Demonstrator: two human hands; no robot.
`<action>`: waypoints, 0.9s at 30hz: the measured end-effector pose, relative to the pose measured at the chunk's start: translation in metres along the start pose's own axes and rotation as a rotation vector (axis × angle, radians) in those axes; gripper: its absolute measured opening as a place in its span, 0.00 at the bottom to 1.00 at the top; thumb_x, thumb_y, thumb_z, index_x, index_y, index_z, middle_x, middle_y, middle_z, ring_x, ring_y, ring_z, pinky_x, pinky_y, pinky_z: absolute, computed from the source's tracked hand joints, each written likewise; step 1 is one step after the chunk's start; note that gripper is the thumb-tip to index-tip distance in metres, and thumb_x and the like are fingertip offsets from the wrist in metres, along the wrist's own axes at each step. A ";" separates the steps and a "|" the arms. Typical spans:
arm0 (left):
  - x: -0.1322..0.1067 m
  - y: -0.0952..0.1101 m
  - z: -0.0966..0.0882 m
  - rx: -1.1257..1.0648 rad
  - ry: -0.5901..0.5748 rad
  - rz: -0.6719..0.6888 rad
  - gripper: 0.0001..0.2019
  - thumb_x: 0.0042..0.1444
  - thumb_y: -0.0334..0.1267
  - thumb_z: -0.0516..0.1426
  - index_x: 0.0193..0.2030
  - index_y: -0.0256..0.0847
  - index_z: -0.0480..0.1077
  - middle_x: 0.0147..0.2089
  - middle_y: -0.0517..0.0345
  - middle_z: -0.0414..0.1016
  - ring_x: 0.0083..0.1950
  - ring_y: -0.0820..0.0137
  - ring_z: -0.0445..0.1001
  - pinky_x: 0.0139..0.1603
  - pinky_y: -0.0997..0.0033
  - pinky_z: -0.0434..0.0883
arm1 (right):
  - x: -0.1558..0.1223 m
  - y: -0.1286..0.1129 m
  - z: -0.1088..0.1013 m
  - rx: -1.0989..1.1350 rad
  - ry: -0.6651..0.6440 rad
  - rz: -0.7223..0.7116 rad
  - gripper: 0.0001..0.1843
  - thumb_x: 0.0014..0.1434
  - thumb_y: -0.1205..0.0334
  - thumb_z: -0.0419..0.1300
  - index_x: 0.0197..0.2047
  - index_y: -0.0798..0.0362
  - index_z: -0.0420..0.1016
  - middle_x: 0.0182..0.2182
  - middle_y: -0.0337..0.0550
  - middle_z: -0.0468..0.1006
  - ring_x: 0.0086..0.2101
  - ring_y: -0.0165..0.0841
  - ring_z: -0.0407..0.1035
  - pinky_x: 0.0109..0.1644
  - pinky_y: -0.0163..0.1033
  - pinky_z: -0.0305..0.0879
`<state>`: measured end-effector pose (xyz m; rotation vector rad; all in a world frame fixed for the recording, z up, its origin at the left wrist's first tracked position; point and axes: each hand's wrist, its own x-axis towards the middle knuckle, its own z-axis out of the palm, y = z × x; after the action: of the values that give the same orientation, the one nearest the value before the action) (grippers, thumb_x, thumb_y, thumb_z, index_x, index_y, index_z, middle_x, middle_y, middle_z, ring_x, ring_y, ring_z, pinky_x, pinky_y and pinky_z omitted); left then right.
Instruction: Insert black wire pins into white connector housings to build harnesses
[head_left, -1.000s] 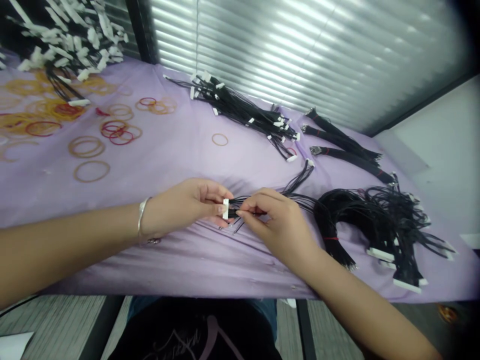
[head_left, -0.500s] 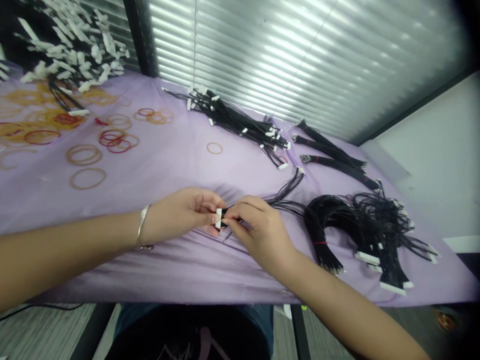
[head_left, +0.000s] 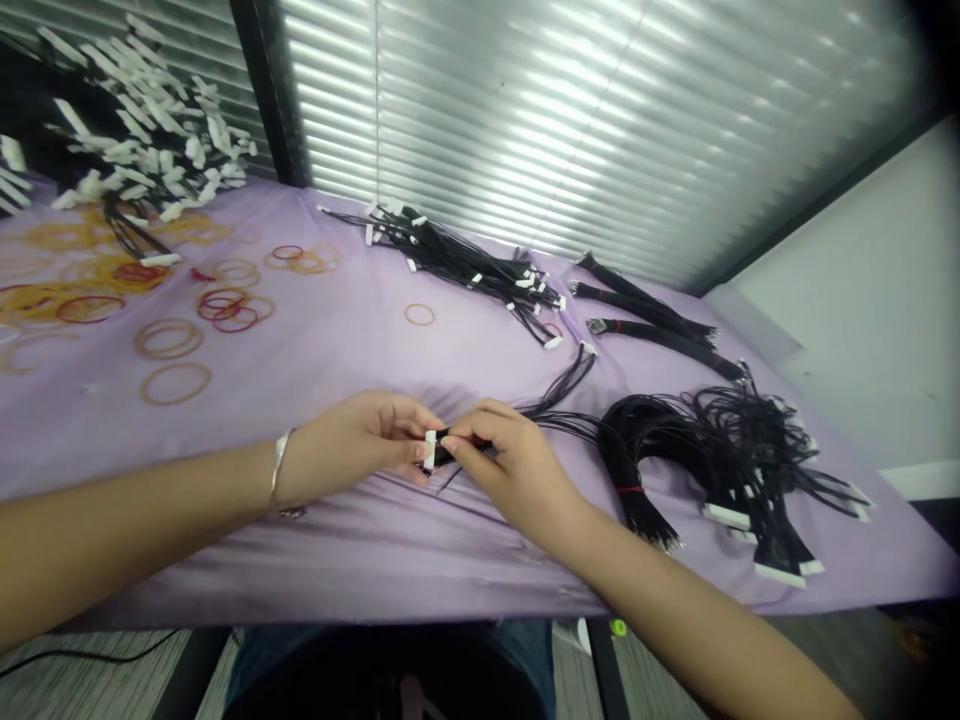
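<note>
My left hand [head_left: 375, 436] is closed on a white connector [head_left: 430, 450], its thumb and fingers pinching the small block. Black wires [head_left: 559, 415] run from the connector off to the right. Close against it, my right hand [head_left: 506, 455] pinches the black wires just beside the block, thumb and forefinger together. A loose wire end [head_left: 448, 482] pokes out below the fingertips. The exact spot where the fingertips meet the wire is too small to make out. To the right lies a curved bundle of black wires [head_left: 619, 440] tied with a red band.
Rubber bands [head_left: 169, 340] in yellow and red lie scattered at the left. A heap of white connectors [head_left: 161, 140] stands at the back left. Wire harnesses [head_left: 457, 255] lie along the back, and tied black bundles [head_left: 660, 342] at the right. Window blinds [head_left: 480, 110] rise behind the purple-covered table [head_left: 300, 570].
The view has shifted slightly, so the table things sit a little lower and to the left. Both hands keep their pinch on the connector and wires, with little visible movement.
</note>
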<state>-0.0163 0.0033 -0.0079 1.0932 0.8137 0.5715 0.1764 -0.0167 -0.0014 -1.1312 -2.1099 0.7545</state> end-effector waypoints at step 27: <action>0.004 -0.002 -0.003 -0.116 0.305 0.176 0.10 0.50 0.33 0.64 0.40 0.34 0.75 0.34 0.59 0.76 0.34 0.74 0.75 0.36 0.77 0.73 | 0.001 0.009 -0.007 -0.452 -0.258 -0.210 0.10 0.62 0.69 0.56 0.45 0.60 0.75 0.42 0.50 0.75 0.45 0.39 0.67 0.52 0.48 0.67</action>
<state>-0.0158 0.0074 -0.0115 0.9891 0.9394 0.9391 0.1852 -0.0100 -0.0033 -1.0501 -2.6585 0.3443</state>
